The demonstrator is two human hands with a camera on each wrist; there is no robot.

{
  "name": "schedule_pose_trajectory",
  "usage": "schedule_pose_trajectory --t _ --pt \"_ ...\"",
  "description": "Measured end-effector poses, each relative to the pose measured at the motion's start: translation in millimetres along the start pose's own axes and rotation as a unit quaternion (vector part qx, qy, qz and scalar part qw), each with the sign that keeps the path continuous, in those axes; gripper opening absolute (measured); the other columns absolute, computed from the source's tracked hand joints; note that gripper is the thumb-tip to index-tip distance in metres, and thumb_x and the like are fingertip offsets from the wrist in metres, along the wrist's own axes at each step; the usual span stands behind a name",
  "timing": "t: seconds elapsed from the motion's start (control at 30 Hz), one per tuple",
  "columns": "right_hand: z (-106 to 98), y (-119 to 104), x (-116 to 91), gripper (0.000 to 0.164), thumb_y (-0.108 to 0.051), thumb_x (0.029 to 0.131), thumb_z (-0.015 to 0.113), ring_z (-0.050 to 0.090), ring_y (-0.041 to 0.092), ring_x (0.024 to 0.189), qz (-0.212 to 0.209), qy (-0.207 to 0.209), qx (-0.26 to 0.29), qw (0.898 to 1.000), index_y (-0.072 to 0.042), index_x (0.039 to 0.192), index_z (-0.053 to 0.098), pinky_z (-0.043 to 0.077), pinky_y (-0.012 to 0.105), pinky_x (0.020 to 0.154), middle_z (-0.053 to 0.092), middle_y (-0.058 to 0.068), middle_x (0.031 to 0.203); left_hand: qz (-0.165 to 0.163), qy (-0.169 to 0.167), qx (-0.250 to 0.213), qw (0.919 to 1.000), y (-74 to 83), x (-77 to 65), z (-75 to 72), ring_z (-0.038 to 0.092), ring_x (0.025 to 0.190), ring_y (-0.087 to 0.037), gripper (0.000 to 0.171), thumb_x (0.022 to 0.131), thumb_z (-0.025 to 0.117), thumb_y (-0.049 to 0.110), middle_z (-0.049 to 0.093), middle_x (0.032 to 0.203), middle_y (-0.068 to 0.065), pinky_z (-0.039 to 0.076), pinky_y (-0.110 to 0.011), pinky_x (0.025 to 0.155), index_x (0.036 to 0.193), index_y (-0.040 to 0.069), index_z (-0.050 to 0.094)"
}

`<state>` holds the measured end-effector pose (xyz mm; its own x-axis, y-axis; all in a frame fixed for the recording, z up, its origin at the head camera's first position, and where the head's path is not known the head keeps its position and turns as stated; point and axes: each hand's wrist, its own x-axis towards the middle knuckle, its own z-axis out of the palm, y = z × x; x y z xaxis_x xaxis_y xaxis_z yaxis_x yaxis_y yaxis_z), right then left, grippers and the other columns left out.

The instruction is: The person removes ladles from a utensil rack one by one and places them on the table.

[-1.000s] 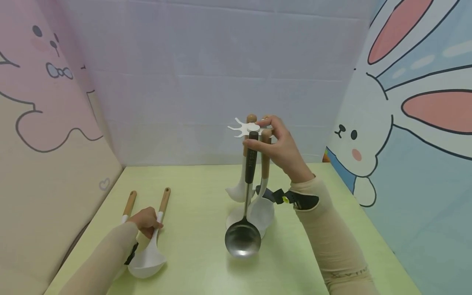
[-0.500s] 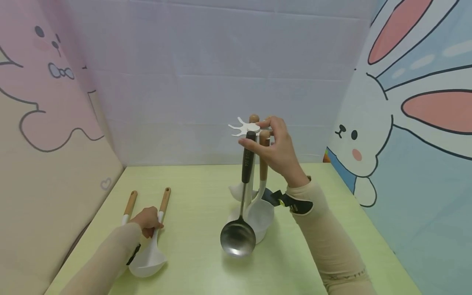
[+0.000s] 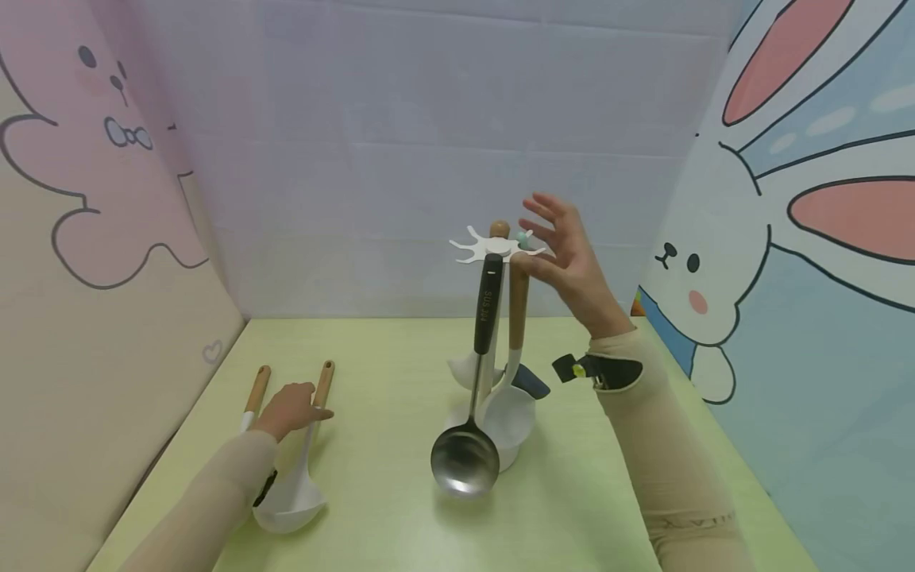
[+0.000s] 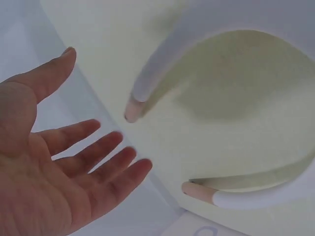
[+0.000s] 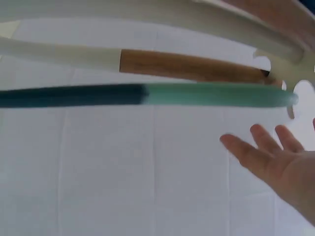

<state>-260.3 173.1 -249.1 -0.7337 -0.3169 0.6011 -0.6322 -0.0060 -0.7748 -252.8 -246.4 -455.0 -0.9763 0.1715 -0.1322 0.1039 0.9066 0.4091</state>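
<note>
My left hand [image 3: 289, 411] hovers over a white ladle [image 3: 289, 502] with a wooden handle that lies on the table. In the left wrist view the fingers of that hand [image 4: 83, 167] are spread and hold nothing. My right hand [image 3: 575, 262] is beside the white hook top [image 3: 498, 249] of a utensil stand, fingers loose, thumb right at the tip of a wooden handle [image 3: 518, 306]. From the stand hang a steel ladle [image 3: 465, 462] with a black handle, white utensils, and a dark blue one [image 3: 530, 381] with a mint green handle [image 5: 216, 94].
Left of the lying ladle is a second wooden handle [image 3: 259, 389], its lower part hidden by the left arm. The pale green table [image 3: 379, 445] meets a white cloth backdrop [image 3: 357, 199]. Cartoon-printed panels [image 3: 822, 318] flank both sides.
My right hand has let go of the stand's top and drawn right, fingers opening. My left hand has released the lying ladle's handle and lifted slightly. The steel ladle has swung a little.
</note>
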Motion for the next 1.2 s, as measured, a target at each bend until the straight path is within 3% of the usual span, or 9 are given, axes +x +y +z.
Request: schedule_pose_trajectory --t 0.1,0.2,0.27,0.33,0.43,0.57,0.7,0.97,1.2 --pt "-13 7 8 0.113 -0.058 0.075 0.081 0.03 0.033 0.144 0.001 -0.048 0.067 0.997 -0.013 0.157 0.019 0.034 0.052 0.11 0.027 0.011 0.16 0.016 0.035 -0.036 0.9986 14.3 3.3 -10.9 0.046 0.113 -0.06 0.073 0.092 0.071 0.032 0.042 0.127 -0.044 0.045 -0.064 0.092 0.133 -0.019 0.041" --pt "-20 15 14 0.113 -0.054 0.077 0.081 0.029 0.034 0.144 0.017 -0.095 0.091 0.991 -0.014 0.159 0.015 0.038 0.041 0.106 0.026 0.013 0.16 0.033 0.043 -0.16 0.9855 38.5 2.9 -23.2 0.029 0.133 -0.059 0.087 0.095 0.068 0.039 0.024 0.148 -0.04 0.033 -0.069 0.103 0.152 -0.009 0.022" --pt "-20 20 17 0.113 -0.054 0.078 0.081 0.029 0.033 0.143 0.026 -0.121 0.089 0.988 -0.015 0.16 0.014 0.039 0.039 0.104 0.025 0.013 0.161 0.054 0.038 -0.261 0.9631 60.6 -0.8 -30.2 0.023 0.141 -0.052 0.088 0.096 0.066 0.039 0.018 0.156 -0.032 0.028 -0.068 0.108 0.157 0.0 0.014" --pt "-18 25 19 0.114 -0.054 0.078 0.081 0.03 0.035 0.142 0.027 -0.142 0.105 0.984 -0.014 0.16 0.014 0.038 0.04 0.106 0.024 0.015 0.161 0.081 0.03 -0.345 0.9345 86.3 -7.9 -35.5 0.02 0.146 -0.044 0.087 0.098 0.065 0.035 0.016 0.16 -0.024 0.025 -0.066 0.111 0.159 0.007 0.01" --pt "-14 34 22 0.111 -0.054 0.077 0.081 0.028 0.034 0.143 0.014 -0.165 0.153 0.974 -0.014 0.16 0.019 0.036 0.043 0.107 0.024 0.019 0.159 0.15 0.035 -0.42 0.8945 124.8 -20.5 -37.8 0.024 0.146 -0.038 0.083 0.097 0.066 0.022 0.021 0.16 -0.018 0.028 -0.062 0.112 0.159 0.01 0.013" --pt "-8 42 25 0.101 -0.052 0.079 0.081 0.038 0.027 0.138 -0.001 -0.187 0.212 0.959 -0.014 0.157 0.029 0.038 0.039 0.106 0.035 0.014 0.153 0.249 0.068 -0.427 0.8665 167.8 -35.3 -31.7 0.034 0.142 -0.036 0.076 0.091 0.071 0.006 0.034 0.155 -0.017 0.038 -0.052 0.11 0.154 0.005 0.027" --pt "-4 44 26 0.096 -0.052 0.08 0.08 0.05 0.019 0.122 -0.004 -0.192 0.226 0.955 -0.014 0.155 0.035 0.042 0.033 0.1 0.048 0.005 0.143 0.301 0.111 -0.401 0.8579 198.3 -40.2 -17.8 0.044 0.137 -0.035 0.071 0.087 0.075 0.003 0.043 0.149 -0.016 0.044 -0.047 0.105 0.147 0.002 0.038" --pt "-3 43 24 0.087 -0.052 0.079 0.08 0.051 0.016 0.116 0.0 -0.185 0.233 0.955 -0.019 0.15 0.041 0.042 0.031 0.097 0.052 0.002 0.135 0.294 0.127 -0.457 0.83 233.9 -31.1 16.7 0.063 0.115 -0.03 0.064 0.093 0.067 0.005 0.055 0.134 -0.019 0.051 -0.045 0.098 0.15 0.006 0.036" --pt "-5 48 24 0.088 -0.051 0.078 0.082 0.051 0.015 0.115 0.004 -0.174 0.242 0.955 -0.015 0.148 0.042 0.042 0.031 0.097 0.052 0.002 0.132 0.308 0.182 -0.515 0.779 251.1 -26.5 28.0 0.069 0.089 -0.035 0.041 0.1 0.056 0.001 0.062 0.111 -0.026 0.059 -0.04 0.082 0.14 -0.003 0.047"
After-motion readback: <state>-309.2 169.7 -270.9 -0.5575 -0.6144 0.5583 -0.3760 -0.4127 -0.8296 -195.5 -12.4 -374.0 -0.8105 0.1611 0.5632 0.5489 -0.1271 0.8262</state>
